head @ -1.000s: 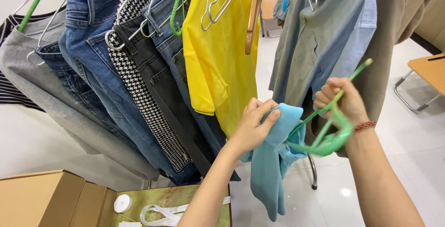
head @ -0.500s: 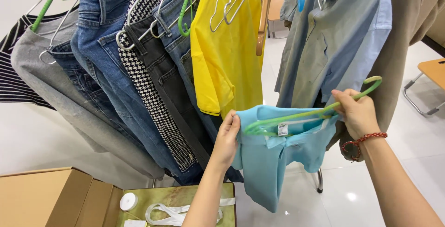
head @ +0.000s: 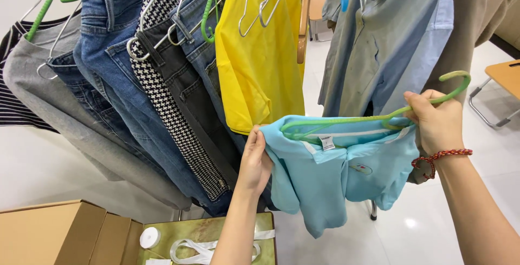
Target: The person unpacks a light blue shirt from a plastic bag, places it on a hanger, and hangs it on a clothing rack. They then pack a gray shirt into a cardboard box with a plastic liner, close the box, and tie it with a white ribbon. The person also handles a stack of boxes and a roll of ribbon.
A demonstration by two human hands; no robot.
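Note:
A light blue polo shirt (head: pixel 330 178) hangs on a green plastic hanger (head: pixel 374 118) held level in front of me. My right hand (head: pixel 436 121), with a red bead bracelet on the wrist, grips the hanger just below its hook. My left hand (head: pixel 254 159) pinches the shirt's left shoulder at the hanger's end. The shirt's collar and white label face me.
A clothes rail behind carries a yellow shirt (head: pixel 260 54), blue jeans (head: pixel 108 70), houndstooth trousers (head: pixel 173 119), a grey garment (head: pixel 49 108) and a grey-blue shirt (head: pixel 384 43). A cardboard box (head: pixel 49 235) and a green-gold box with white ribbon (head: pixel 200 243) sit below. A wooden chair (head: pixel 504 78) stands at right.
The bunched shirt has been spread out along the hanger. My right hand turned the hanger level and raised it; my left hand shifted to the shirt's left shoulder.

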